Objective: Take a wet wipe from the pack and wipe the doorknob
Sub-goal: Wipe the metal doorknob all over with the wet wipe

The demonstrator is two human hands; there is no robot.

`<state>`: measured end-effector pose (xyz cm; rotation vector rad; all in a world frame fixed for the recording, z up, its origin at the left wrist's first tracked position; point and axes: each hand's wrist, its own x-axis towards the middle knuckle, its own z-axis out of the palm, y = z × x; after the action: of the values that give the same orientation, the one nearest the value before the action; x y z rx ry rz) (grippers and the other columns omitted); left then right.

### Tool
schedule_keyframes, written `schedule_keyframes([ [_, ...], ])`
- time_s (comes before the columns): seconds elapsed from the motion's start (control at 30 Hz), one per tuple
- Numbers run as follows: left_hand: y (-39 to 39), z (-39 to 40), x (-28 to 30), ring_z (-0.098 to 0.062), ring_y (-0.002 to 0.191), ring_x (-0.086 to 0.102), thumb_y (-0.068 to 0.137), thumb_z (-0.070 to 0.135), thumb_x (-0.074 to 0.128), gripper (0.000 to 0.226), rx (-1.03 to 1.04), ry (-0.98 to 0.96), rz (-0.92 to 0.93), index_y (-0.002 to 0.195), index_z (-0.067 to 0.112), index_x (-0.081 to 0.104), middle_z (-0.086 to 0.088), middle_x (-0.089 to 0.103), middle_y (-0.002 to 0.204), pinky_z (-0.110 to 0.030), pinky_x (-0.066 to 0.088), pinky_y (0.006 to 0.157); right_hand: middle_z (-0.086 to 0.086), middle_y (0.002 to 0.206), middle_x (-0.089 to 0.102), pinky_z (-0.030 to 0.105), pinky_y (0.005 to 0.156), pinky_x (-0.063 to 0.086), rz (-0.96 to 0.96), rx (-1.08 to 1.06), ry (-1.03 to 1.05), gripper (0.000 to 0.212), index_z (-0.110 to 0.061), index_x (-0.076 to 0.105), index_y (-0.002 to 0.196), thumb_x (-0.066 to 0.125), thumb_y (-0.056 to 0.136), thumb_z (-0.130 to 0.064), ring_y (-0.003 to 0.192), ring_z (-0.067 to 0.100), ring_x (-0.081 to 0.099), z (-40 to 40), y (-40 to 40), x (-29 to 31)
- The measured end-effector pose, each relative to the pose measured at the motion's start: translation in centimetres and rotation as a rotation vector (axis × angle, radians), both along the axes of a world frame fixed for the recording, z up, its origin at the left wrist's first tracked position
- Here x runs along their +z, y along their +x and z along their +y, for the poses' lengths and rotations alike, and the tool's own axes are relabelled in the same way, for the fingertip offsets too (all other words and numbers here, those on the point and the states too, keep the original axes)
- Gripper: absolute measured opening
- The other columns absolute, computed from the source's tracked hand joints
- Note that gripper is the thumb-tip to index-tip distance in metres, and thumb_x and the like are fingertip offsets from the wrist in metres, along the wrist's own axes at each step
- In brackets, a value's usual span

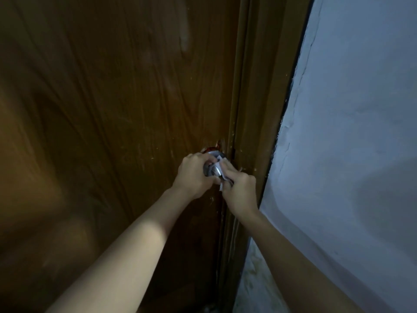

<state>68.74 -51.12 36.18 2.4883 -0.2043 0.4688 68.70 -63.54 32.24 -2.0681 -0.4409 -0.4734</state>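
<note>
A round silver doorknob (212,170) sits on the right edge of a brown wooden door (117,105). My left hand (194,175) wraps around the knob from the left and grips it. My right hand (239,192) is closed on a crumpled white wet wipe (221,168) and presses it against the right side of the knob. Part of the wipe hangs below my right fingers. The wipe pack is not in view.
The brown door frame (255,123) runs right beside the knob. A pale blue-grey wall (352,141) fills the right side. The light is dim, and the door's lower left lies in shadow.
</note>
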Motion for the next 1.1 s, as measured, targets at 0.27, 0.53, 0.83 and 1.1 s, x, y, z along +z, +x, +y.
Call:
schedule_keyframes([
  [0.27, 0.3, 0.3, -0.2, -0.02, 0.113, 0.049, 0.069, 0.019, 0.076, 0.05, -0.018, -0.027, -0.006, 0.115, 0.015, 0.059, -0.007, 0.06, 0.12, -0.027, 0.038, 0.09, 0.008, 0.112, 0.068, -0.007, 0.074, 0.038, 0.017, -0.063, 0.038, 0.041, -0.009, 0.052, 0.124, 0.058, 0.085, 0.002, 0.099, 0.005, 0.06, -0.3, -0.2, -0.7],
  [0.53, 0.2, 0.3, -0.7, -0.019, 0.113, 0.048, 0.069, 0.02, 0.076, 0.052, -0.002, -0.052, -0.027, 0.117, 0.017, 0.058, -0.007, 0.058, 0.12, -0.027, 0.038, 0.088, -0.001, 0.093, 0.065, 0.005, 0.06, 0.045, 0.156, 0.029, 0.138, 0.044, -0.02, 0.045, 0.13, 0.05, 0.09, -0.003, 0.077, 0.007, 0.064, 0.5, -0.1, -0.8],
  [0.83, -1.3, 0.6, -1.8, -0.01, 0.101, 0.05, 0.074, 0.023, 0.072, 0.058, -0.004, -0.188, -0.126, 0.127, 0.02, 0.049, 0.002, 0.056, 0.116, -0.022, 0.042, 0.083, 0.006, 0.102, 0.07, 0.037, 0.088, 0.054, 0.586, 0.192, 0.693, 0.026, -0.013, 0.065, 0.107, 0.053, 0.087, 0.0, 0.098, 0.019, 0.066, 0.6, -1.2, 0.2],
  [1.1, -3.9, 2.5, -4.2, -0.003, 0.084, 0.061, 0.08, 0.035, 0.064, 0.041, 0.052, -0.587, 0.173, 0.114, 0.013, 0.054, 0.005, 0.064, 0.099, -0.012, 0.049, 0.064, 0.011, 0.11, 0.069, 0.039, 0.089, 0.053, 0.78, 0.396, 0.729, 0.029, -0.009, 0.058, 0.116, 0.055, 0.087, -0.005, 0.101, 0.023, 0.066, 1.1, -2.5, -0.8],
])
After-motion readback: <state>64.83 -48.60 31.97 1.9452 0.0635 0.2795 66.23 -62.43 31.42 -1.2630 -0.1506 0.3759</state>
